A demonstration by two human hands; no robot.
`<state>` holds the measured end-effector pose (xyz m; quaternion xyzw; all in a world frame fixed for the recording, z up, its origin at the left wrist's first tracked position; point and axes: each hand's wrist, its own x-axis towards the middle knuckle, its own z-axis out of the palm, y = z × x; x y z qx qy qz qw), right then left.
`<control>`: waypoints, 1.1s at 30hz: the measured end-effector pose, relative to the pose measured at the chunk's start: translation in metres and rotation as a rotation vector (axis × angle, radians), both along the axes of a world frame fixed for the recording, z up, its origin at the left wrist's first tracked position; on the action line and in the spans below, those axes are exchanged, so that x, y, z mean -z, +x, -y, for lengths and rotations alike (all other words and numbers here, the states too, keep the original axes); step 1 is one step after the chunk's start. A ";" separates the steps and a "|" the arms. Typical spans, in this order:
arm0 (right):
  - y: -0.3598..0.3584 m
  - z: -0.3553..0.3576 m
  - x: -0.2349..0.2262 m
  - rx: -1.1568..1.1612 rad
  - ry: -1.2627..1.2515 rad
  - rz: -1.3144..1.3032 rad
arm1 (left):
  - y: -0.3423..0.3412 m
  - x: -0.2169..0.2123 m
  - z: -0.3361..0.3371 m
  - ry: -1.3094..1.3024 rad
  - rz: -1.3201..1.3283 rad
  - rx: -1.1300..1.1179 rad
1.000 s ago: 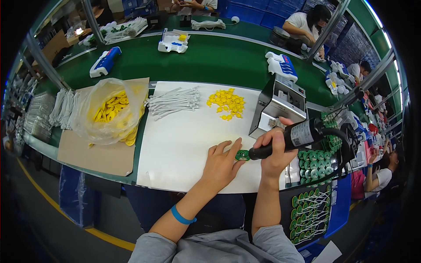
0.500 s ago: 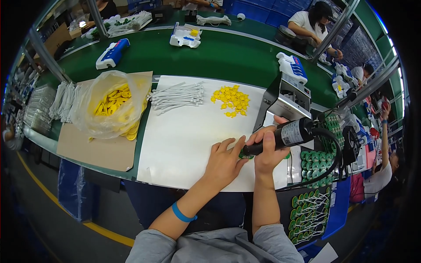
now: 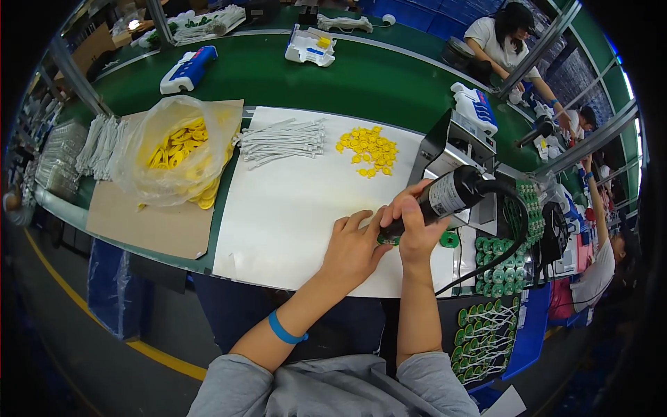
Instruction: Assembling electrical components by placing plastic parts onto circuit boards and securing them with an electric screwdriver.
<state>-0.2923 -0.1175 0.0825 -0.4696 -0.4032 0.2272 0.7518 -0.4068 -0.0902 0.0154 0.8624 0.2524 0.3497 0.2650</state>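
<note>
My right hand (image 3: 419,233) is wrapped round a black electric screwdriver (image 3: 448,193), which slants down to the left. Its tip end meets a small round green circuit board (image 3: 390,241) on the white work sheet (image 3: 292,215); the bit itself is hidden. My left hand (image 3: 352,249), with a blue band on the wrist, pinches this board, mostly covering it with thumb and fingers. Just right of my right hand lies another round green board (image 3: 449,239). Beyond my hands are a pile of yellow plastic discs (image 3: 372,149) and a bundle of white cable ties (image 3: 281,141).
A metal-and-black box machine (image 3: 455,149) stands at the right. Rows of green boards (image 3: 499,260) and wired boards (image 3: 486,337) lie near it. At left sits a plastic bag of yellow parts (image 3: 177,149). Blue-and-white housings (image 3: 187,69) rest on the green conveyor (image 3: 257,76).
The screwdriver has tipped more upright, with both hands staying at the board. Housings on the conveyor sit slightly further right. A co-worker at the far right has stretched out an arm.
</note>
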 end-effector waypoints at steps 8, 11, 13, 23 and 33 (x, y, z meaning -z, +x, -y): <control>0.003 0.000 0.001 -0.052 0.009 -0.031 | 0.003 -0.002 0.000 -0.010 -0.016 0.005; 0.011 0.002 0.002 -0.020 0.008 0.010 | 0.005 -0.006 0.001 -0.008 -0.012 -0.001; 0.014 -0.001 -0.001 0.094 0.110 0.139 | 0.005 -0.008 0.003 -0.009 -0.011 0.008; 0.016 0.016 -0.021 0.608 0.182 0.288 | -0.013 -0.028 0.012 0.050 -0.021 0.015; -0.040 0.036 -0.046 0.922 0.235 1.069 | -0.061 -0.060 0.012 -0.072 0.200 0.064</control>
